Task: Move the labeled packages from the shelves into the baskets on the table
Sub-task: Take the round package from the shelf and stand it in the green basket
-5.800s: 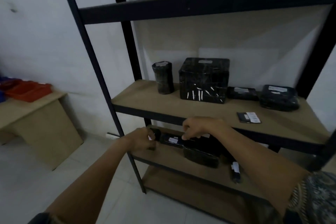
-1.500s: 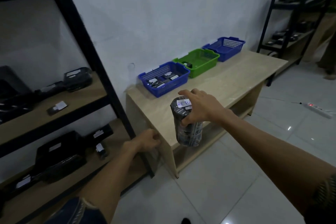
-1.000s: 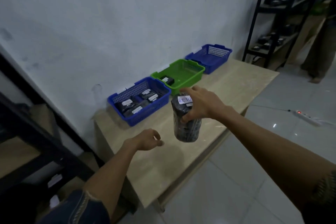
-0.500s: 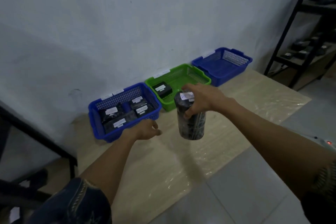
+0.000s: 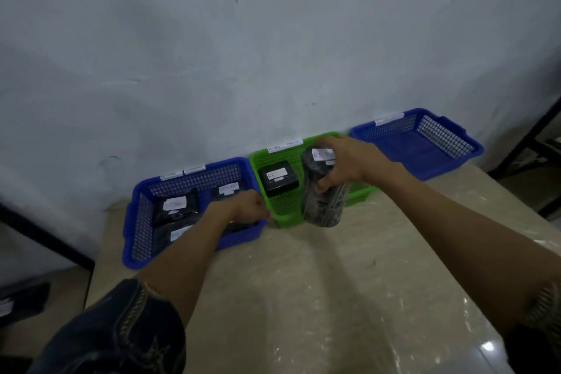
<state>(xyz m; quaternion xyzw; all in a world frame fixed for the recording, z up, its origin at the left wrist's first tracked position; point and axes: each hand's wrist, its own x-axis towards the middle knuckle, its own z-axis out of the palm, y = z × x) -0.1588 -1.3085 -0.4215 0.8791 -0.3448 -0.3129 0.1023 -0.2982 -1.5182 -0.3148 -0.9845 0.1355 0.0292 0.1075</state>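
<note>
Right hand [image 5: 349,161] grip closed round top of roll [image 5: 326,209], axis near upright. Green basket [image 5: 283,212] opening at 12 o'clock, just beyond. Left hand [image 5: 243,209] loosely curled, empty.

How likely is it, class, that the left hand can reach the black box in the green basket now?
Probably yes: the left hand is beside the black box, uncovered in the green basket; the cylinder in the right hand stands aside.

We carried the black cylinder package [image 5: 323,188] from the shelves to the bench — our right hand [image 5: 349,161] brought it over the green basket [image 5: 282,209], while our left hand [image 5: 247,206] reached that basket's near corner.
</note>
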